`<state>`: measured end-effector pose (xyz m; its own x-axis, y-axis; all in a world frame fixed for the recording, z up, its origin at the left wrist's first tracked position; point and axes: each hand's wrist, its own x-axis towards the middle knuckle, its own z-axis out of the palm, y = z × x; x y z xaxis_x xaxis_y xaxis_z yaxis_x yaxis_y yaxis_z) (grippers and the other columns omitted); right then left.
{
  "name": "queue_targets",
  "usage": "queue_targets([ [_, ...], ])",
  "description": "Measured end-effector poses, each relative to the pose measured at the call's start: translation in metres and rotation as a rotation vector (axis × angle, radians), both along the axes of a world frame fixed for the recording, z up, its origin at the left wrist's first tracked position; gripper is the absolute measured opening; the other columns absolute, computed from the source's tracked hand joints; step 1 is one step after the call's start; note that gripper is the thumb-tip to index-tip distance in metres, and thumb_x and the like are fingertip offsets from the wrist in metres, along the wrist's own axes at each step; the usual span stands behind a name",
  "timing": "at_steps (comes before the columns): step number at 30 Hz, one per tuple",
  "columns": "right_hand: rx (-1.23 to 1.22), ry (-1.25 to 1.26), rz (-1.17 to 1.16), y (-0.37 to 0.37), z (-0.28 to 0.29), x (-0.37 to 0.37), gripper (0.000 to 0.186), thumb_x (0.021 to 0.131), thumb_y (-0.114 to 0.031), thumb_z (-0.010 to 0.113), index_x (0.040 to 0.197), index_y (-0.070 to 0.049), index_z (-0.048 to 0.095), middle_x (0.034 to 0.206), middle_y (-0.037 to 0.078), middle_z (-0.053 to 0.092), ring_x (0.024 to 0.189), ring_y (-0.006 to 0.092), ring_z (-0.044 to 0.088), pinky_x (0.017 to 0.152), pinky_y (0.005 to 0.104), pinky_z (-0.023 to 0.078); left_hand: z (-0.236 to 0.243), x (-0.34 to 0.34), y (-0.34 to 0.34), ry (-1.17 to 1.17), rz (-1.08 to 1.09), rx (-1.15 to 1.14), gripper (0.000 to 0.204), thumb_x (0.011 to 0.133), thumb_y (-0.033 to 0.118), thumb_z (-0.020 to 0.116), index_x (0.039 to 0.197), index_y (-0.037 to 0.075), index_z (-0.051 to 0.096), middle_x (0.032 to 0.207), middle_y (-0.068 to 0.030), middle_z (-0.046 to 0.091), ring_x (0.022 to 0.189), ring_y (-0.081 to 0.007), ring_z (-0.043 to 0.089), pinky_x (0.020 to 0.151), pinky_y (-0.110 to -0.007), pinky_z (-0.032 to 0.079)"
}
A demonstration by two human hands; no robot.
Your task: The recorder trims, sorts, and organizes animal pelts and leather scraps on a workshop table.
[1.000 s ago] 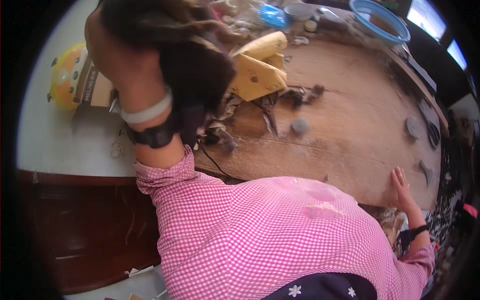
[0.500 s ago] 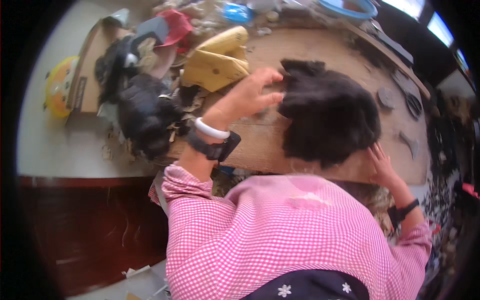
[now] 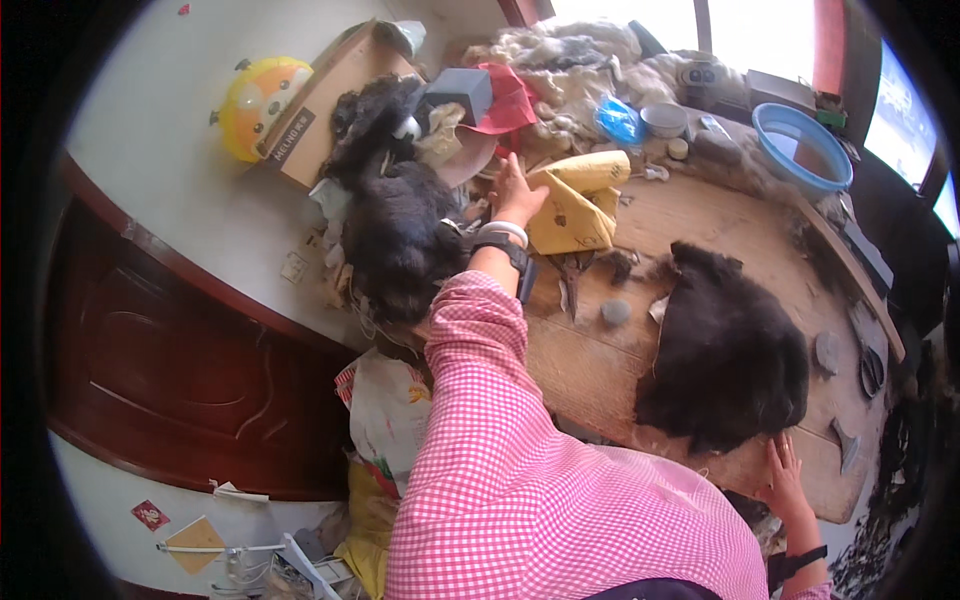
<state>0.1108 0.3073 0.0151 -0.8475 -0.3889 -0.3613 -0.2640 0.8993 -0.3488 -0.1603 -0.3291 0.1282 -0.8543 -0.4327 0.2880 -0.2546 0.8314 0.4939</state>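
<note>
A dark brown-black fur piece (image 3: pixel 725 345) lies spread on the wooden table. Just off its lower right edge, my right hand (image 3: pixel 785 475) rests flat near the table's front edge, fingers extended. My left hand (image 3: pixel 518 195) reaches far forward with its fingers apart and nothing visible in them. It is beside a yellow folded paper or cloth (image 3: pixel 575 225); whether it touches this is unclear. Left of that hand is a heap of black fur (image 3: pixel 395 230), with a red cloth (image 3: pixel 508 100) and a grey box (image 3: pixel 460 92) beyond.
A grey disc (image 3: pixel 615 312) lies left of the fur piece. To its right are another round disc (image 3: pixel 826 352), scissors (image 3: pixel 870 368) and a small blade-like tool (image 3: pixel 846 445). A blue basin (image 3: pixel 803 150) and a pale fur pile (image 3: pixel 560 65) stand at the back.
The view has swung left. My left hand has left the fur piece's side and stretched forward past the yellow folded thing. My right hand stays by the fur's lower right edge.
</note>
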Motion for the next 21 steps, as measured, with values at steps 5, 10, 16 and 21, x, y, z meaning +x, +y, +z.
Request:
queue_targets([
  [5,-0.007,-0.037,-0.046,-0.006,0.004,-0.003,0.112,0.055,0.001,0.081,0.151,-0.013,0.024,0.16,0.011,0.008,0.147,0.0341,0.007,0.112,0.0628,0.015,0.004,-0.022,0.002,-0.145,-0.061,0.0,0.109,0.068,0.036,0.078,0.151,0.013,0.011,0.154,-0.015,0.023,0.143,-0.0322,0.022,0.111,-0.061,0.02],
  [10,-0.066,-0.044,-0.062,-0.007,0.003,-0.005,0.111,0.054,0.003,0.079,0.15,-0.012,0.026,0.159,0.012,0.011,0.147,0.0337,0.008,0.114,0.0571,0.013,-0.002,-0.026,-0.002,-0.191,-0.354,-0.093,0.03,0.076,0.025,0.068,0.104,0.012,0.068,0.108,-0.0142,0.065,0.101,-0.0333,0.062,0.085,-0.043,0.049],
  [16,-0.059,-0.026,-0.055,-0.01,0.006,-0.003,0.108,0.056,0.006,0.076,0.15,-0.011,0.026,0.159,0.014,0.013,0.147,0.0344,0.01,0.116,0.0496,0.015,0.03,0.019,0.054,0.48,-0.702,0.014,0.014,0.076,0.016,0.069,0.087,0.006,0.068,0.081,-0.0128,0.062,0.08,-0.0327,0.063,0.07,-0.039,0.049],
  [21,-0.025,-0.031,-0.101,-0.021,0.003,-0.006,0.111,0.054,0.01,0.074,0.151,-0.009,0.024,0.158,0.016,0.012,0.146,0.0349,0.012,0.117,0.0426,0.017,0.048,0.086,0.093,0.51,-0.998,0.203,0.018,0.078,0.008,0.067,0.096,0.005,0.069,0.088,-0.0128,0.065,0.084,-0.0317,0.064,0.075,-0.037,0.05],
])
